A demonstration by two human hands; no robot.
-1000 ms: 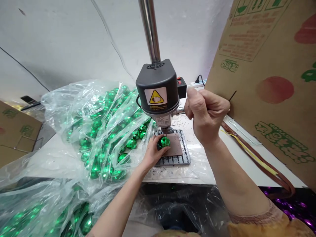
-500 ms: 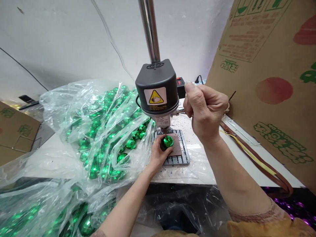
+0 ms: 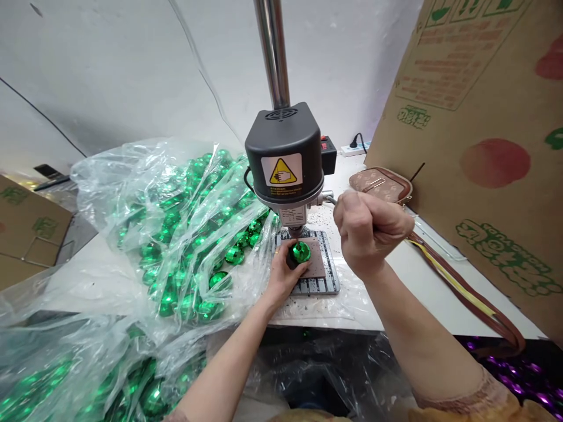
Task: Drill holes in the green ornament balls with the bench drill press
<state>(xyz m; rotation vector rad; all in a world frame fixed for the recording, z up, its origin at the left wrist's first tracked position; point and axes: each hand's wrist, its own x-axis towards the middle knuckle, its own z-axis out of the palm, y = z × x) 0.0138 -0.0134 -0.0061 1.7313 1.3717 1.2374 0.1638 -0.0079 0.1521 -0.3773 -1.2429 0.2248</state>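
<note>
Beneath the chuck of a black bench drill press [image 3: 284, 155], my left hand [image 3: 284, 269] grips a shiny green ball ornament [image 3: 301, 252] between thumb and fingers. The ball rests on a brownish square pad [image 3: 317, 266] on the slotted metal base plate [image 3: 332, 281]. My right hand [image 3: 372, 228] is closed in a fist at the end of the feed lever [image 3: 329, 198], right of the drill head; the fingers hide the lever's grip. Whether the drill bit touches the ball cannot be made out.
A clear plastic bag [image 3: 118, 170] of many green balls [image 3: 234, 254] lies left of the drill. More bagged balls sit lower left. At right are a brown purse [image 3: 382, 183] with its strap and a tall cardboard box [image 3: 484, 146]. Dark shavings dot the white table [image 3: 365, 308].
My right hand has come down with the lever, uncovering the purse behind it. My left hand stays on the ball. The view has shifted slightly.
</note>
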